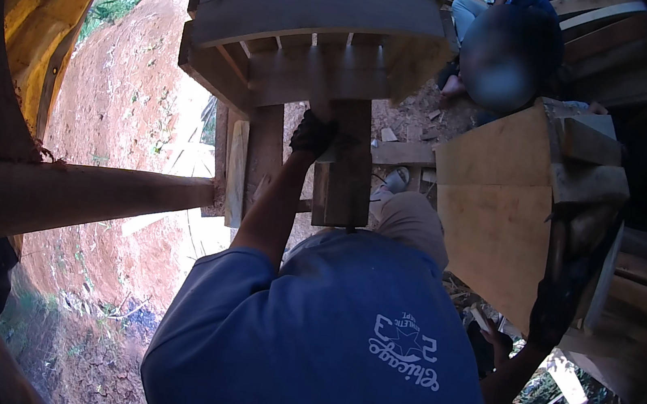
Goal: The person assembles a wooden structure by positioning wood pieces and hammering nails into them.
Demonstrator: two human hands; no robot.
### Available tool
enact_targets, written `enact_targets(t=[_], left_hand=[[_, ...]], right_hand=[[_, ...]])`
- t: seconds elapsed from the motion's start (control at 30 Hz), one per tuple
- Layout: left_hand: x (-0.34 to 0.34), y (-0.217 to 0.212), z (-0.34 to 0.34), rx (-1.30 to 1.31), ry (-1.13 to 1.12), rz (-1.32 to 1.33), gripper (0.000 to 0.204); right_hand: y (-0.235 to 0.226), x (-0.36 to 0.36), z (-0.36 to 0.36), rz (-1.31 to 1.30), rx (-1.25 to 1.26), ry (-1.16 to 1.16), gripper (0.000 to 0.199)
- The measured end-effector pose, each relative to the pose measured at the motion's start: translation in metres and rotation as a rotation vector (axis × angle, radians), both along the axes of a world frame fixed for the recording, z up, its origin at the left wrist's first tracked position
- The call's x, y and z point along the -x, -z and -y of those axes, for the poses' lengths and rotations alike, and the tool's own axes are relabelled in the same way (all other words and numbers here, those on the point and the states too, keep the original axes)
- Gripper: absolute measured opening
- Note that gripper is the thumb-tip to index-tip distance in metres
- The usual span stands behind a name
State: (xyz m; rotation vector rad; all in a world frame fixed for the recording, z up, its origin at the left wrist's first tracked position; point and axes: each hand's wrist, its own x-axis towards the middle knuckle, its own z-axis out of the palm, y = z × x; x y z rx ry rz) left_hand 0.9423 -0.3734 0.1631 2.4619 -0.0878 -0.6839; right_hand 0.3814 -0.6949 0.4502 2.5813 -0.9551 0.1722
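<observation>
My left hand (314, 134), in a black glove, is closed at the near end of a blurred brownish streak. What it holds is too smeared to make out. It is just below a slatted wooden crate (316, 13) on the far side and above a thick wooden block (343, 192) on a bench. At the right, my dark-gloved right hand (552, 312) grips the side of a second wooden crate (494, 212), which stands tilted with its broad pale panel facing me. Shadow hides most of the right fingers.
Another person (511, 51) sits low at the far right, beside stacked boards (620, 57). A round timber pole (79, 198) crosses from the left. Beyond it are a red earth bank (119, 110) and a yellow sheet (49, 19). Wood scraps (389, 135) litter the ground.
</observation>
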Motion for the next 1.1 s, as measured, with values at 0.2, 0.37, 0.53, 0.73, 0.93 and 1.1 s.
enact_targets(t=[0.2,0.37,0.53,0.73,0.93,1.1], left_hand=[[-0.004,0.011,-0.005,0.015,0.043,0.012,0.085],[-0.003,0.003,0.000,0.005,0.063,0.015,0.087],[-0.006,0.011,-0.005,0.018,0.072,0.045,0.087],[-0.008,0.015,-0.011,0.052,0.026,0.055,0.094],[0.007,-0.005,-0.015,0.069,-0.047,0.011,0.105],[0.010,-0.013,-0.010,0.065,-0.045,0.042,0.113]], right_hand=[[-0.037,-0.047,-0.048,-0.025,-0.082,0.069,0.053],[-0.029,-0.083,-0.098,-0.050,-0.098,0.069,0.045],[0.013,-0.123,-0.126,0.058,-0.505,0.080,0.044],[0.114,-0.140,-0.121,0.137,-1.138,0.291,0.049],[0.136,-0.202,-0.110,0.390,-1.635,0.506,0.040],[0.148,-0.309,-0.062,0.706,-1.808,0.307,0.047]])
